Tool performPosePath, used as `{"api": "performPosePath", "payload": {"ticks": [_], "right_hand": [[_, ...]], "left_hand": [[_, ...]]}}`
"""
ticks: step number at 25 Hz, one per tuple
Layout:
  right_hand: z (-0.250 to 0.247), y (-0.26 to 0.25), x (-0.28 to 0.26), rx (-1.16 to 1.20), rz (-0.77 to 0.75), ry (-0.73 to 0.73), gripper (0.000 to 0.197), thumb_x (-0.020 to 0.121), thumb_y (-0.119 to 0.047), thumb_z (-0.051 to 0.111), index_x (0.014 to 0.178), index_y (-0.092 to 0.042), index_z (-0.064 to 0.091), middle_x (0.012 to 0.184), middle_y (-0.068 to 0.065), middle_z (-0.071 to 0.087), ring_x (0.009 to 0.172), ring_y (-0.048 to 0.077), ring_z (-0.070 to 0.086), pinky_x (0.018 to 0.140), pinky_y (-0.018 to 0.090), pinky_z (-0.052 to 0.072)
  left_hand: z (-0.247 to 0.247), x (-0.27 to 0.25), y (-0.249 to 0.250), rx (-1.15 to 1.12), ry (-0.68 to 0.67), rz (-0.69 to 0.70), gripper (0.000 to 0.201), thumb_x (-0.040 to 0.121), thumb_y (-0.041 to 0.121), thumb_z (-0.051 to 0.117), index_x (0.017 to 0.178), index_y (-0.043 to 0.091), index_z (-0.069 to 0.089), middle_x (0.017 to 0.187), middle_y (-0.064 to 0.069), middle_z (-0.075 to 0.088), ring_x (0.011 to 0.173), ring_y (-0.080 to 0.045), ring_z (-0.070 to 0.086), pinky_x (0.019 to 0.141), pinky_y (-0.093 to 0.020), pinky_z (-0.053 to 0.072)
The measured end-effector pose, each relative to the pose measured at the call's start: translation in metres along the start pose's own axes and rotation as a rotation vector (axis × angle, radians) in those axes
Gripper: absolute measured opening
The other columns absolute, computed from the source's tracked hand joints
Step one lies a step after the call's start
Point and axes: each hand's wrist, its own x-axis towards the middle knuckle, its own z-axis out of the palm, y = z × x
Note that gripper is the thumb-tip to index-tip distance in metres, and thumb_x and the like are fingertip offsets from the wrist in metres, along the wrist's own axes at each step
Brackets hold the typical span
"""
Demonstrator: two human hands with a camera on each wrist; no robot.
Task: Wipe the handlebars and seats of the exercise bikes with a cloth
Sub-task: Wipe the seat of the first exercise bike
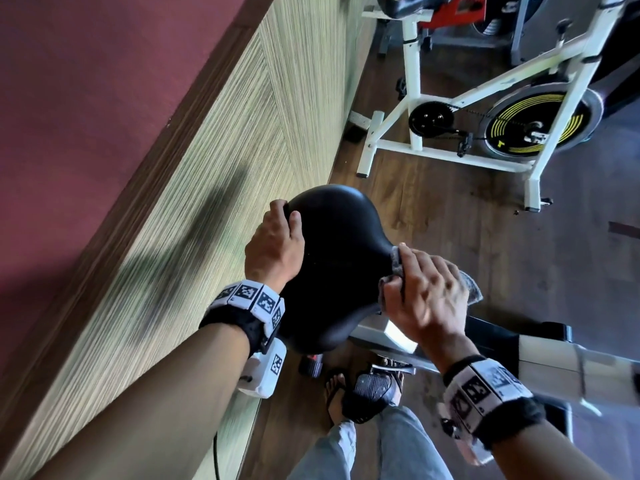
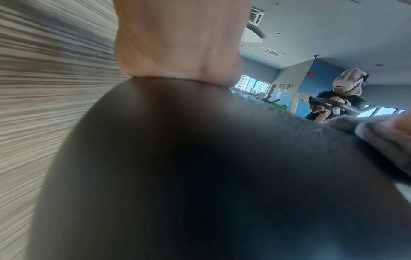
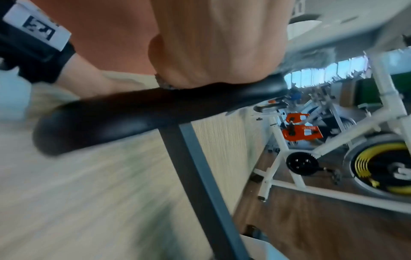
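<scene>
- The dark wood-plank floor (image 1: 433, 209) is carrying everything here.
- A white-framed exercise bike (image 1: 478, 95) with a yellow-striped flywheel is standing on it near the panelled wall.
- A red-and-white bike (image 1: 446, 12) is sitting further back.
- The person's sandalled foot (image 1: 337, 393) is resting on the planks.

- Seat (image 1: 332, 258): black, smooth, pear-shaped saddle on a grey post, wide end beside the wall.
- Cloth (image 1: 398, 268): grey, fuzzy, bunched against the seat's narrow nose.
</scene>
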Motion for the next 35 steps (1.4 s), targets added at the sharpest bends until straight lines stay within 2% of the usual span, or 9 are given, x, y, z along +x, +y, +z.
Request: {"api": "performPosePath", "payload": {"ticks": [4,8,10,14,19,23,28,33,35], "right_hand": [[0.009,-0.073,0.037,-0.054,0.16,-0.282,0.076,0.09,-0.043,0.036,0.154,-0.001,0.035,0.155,0.024,0.043,0.143,0.035,0.042,0.119,0.043,0.027],[0.011,-0.08,0.044,0.087,-0.123,-0.339,0.079,0.098,-0.049,0.018,0.161,-0.002,0.013,0.169,0.022,0.005,0.158,0.027,-0.001,0.128,0.039,-0.003],[-0.001,-0.056,0.036,0.312,-0.208,-0.3,0.071,0.103,-0.047,0.024,0.162,-0.007,0.02,0.17,0.013,0.014,0.158,0.018,0.005,0.128,0.035,0.0],[-0.006,-0.003,0.022,0.382,0.028,0.063,0.052,0.101,-0.033,0.037,0.145,-0.005,0.047,0.146,0.014,0.053,0.135,0.029,0.048,0.117,0.046,0.032],[-0.002,-0.004,0.035,0.39,0.199,0.115,0.038,0.1,-0.034,0.034,0.125,-0.011,0.053,0.117,0.008,0.062,0.105,0.029,0.057,0.099,0.044,0.04],[0.003,-0.007,0.04,0.349,0.205,0.088,0.039,0.103,-0.04,0.03,0.124,-0.016,0.052,0.115,0.004,0.062,0.106,0.026,0.057,0.099,0.04,0.039],[0.005,-0.006,0.047,0.17,0.232,-0.071,0.038,0.103,-0.048,0.028,0.117,-0.02,0.051,0.108,0.001,0.064,0.099,0.027,0.058,0.093,0.041,0.041],[0.008,-0.008,0.051,0.116,0.3,-0.102,0.041,0.102,-0.053,0.029,0.115,-0.022,0.052,0.104,-0.002,0.065,0.096,0.025,0.059,0.092,0.04,0.041],[0.008,-0.01,0.053,0.107,0.325,-0.114,0.042,0.101,-0.055,0.028,0.114,-0.022,0.051,0.101,-0.003,0.065,0.094,0.024,0.059,0.089,0.04,0.04]], "left_hand": [[0.002,0.002,-0.004,0.107,-0.015,0.083,0.031,0.108,0.034,0.024,0.131,0.022,0.041,0.134,-0.007,0.052,0.107,-0.036,0.061,0.08,-0.05,0.048],[0.002,0.013,-0.013,-0.112,-0.078,-0.01,0.041,0.108,0.045,0.024,0.132,0.02,0.045,0.134,-0.005,0.056,0.115,-0.035,0.059,0.083,-0.04,0.038],[-0.001,0.008,-0.011,-0.147,-0.035,0.094,0.054,0.102,0.053,0.033,0.136,0.013,0.048,0.138,-0.011,0.056,0.127,-0.033,0.052,0.102,-0.042,0.038],[-0.004,-0.014,0.019,0.122,-0.157,0.913,0.056,0.102,0.041,0.041,0.146,0.008,0.05,0.157,-0.009,0.044,0.15,-0.025,0.033,0.124,-0.042,0.022],[0.007,0.001,0.056,0.438,-0.55,1.16,0.07,0.105,0.056,0.022,0.162,0.015,0.022,0.169,-0.004,0.021,0.157,-0.016,0.011,0.128,-0.038,0.009],[0.019,0.034,0.06,0.419,-0.67,1.127,0.067,0.105,0.059,0.02,0.159,0.02,0.028,0.166,-0.001,0.028,0.156,-0.014,0.015,0.128,-0.038,0.011],[0.036,0.103,0.074,0.448,-0.623,1.042,0.071,0.099,0.065,0.012,0.122,0.02,0.062,0.118,-0.001,0.06,0.116,-0.022,0.054,0.104,-0.043,0.041],[0.037,0.124,0.083,0.448,-0.69,0.496,0.064,0.088,0.064,0.02,0.104,0.016,0.059,0.112,-0.01,0.062,0.103,-0.029,0.059,0.094,-0.045,0.049],[0.039,0.112,0.088,0.532,-0.583,0.732,0.061,0.092,0.061,0.019,0.113,0.021,0.06,0.121,-0.005,0.06,0.107,-0.024,0.059,0.095,-0.048,0.048]]}}
